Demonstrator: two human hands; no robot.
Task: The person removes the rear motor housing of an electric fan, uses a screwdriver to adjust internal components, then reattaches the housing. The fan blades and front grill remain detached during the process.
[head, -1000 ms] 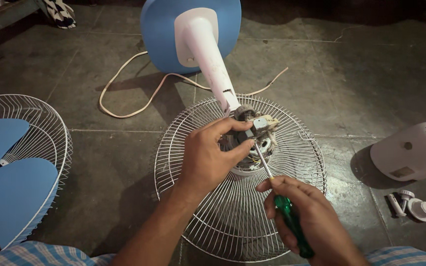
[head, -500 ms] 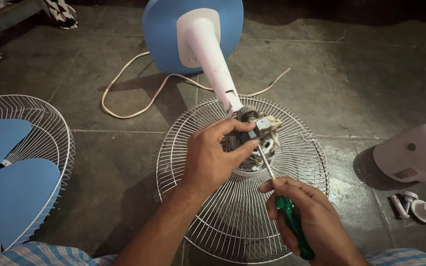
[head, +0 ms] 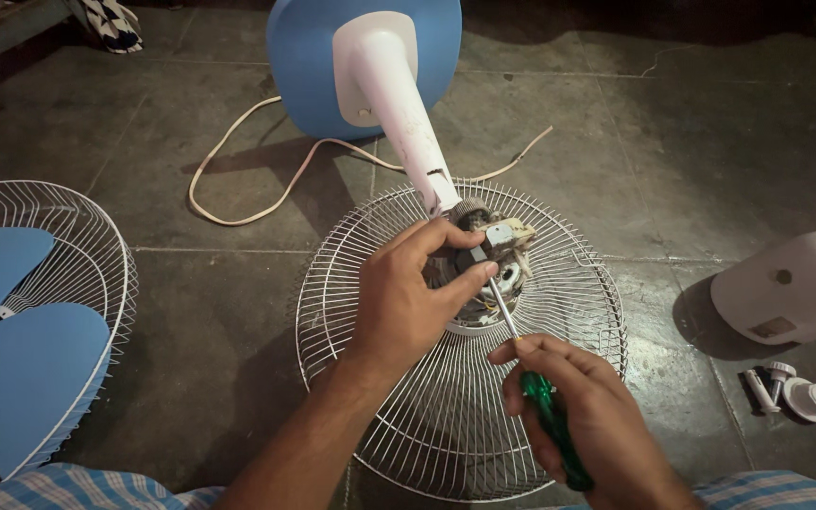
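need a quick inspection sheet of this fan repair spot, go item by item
surface: dark tiled floor, grout lines visible, somewhat scuffed.
job's things: exposed fan motor at the hub of a white wire rear guard lying flat; white fan neck runs up to a blue round base.
clutter: white motor cover at right; small white knobs beside it; second wire guard holding blue fan blades at left.
grippers: left hand grips the motor; right hand holds a green-handled screwdriver, its tip at the motor.
cables: cream power cord looped on the floor behind the guard.
surroundings: patterned cloth at top left; checked clothing at bottom edge.
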